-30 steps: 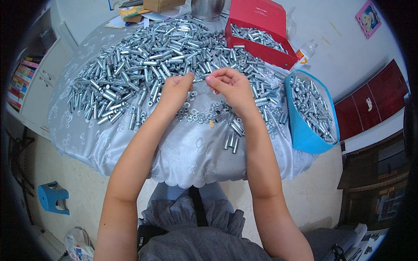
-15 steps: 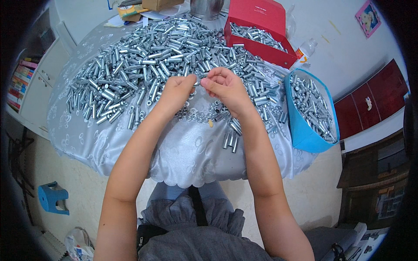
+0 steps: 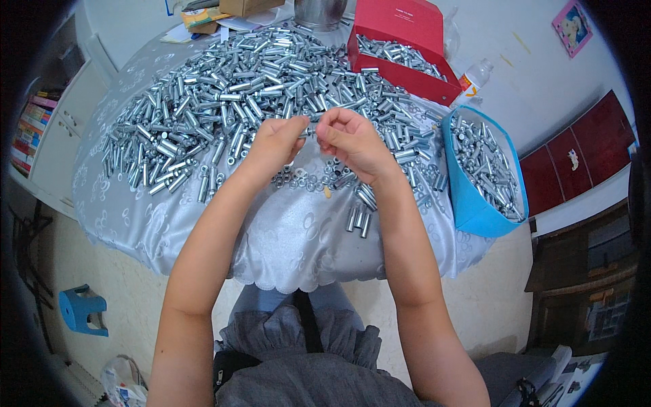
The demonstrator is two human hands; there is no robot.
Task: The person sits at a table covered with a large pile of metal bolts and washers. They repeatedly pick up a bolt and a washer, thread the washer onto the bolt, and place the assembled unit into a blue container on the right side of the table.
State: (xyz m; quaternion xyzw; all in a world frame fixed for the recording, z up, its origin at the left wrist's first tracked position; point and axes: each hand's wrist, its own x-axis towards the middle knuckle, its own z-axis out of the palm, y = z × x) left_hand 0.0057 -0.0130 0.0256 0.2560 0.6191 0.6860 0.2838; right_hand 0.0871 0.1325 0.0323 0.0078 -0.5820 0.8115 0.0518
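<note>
My left hand (image 3: 277, 144) is closed in a pinch over the near edge of the pile, thumb and forefinger together. From its fingertips a small silvery bolt end (image 3: 311, 129) points toward my right hand (image 3: 354, 144). The right fingers are curled, with their tips closed at that end; most of the bolt is hidden by the hands. Behind and around both hands spreads a big heap of metal sleeve anchors (image 3: 237, 88). Loose nuts and washers (image 3: 302, 179) lie just below the hands on the silvery tablecloth (image 3: 291, 230).
To the right stands a blue fabric bin (image 3: 478, 210) full of anchors. An open red box (image 3: 400, 24) with more anchors is at the far right, beside a plastic bottle (image 3: 476, 76). A metal pot (image 3: 319, 13) stands at the back. Several sleeves (image 3: 358, 220) lie near my right forearm.
My right hand has shifted slightly to the right and its fingers have curled in more. The left hand stays nearly in place, still pinching.
</note>
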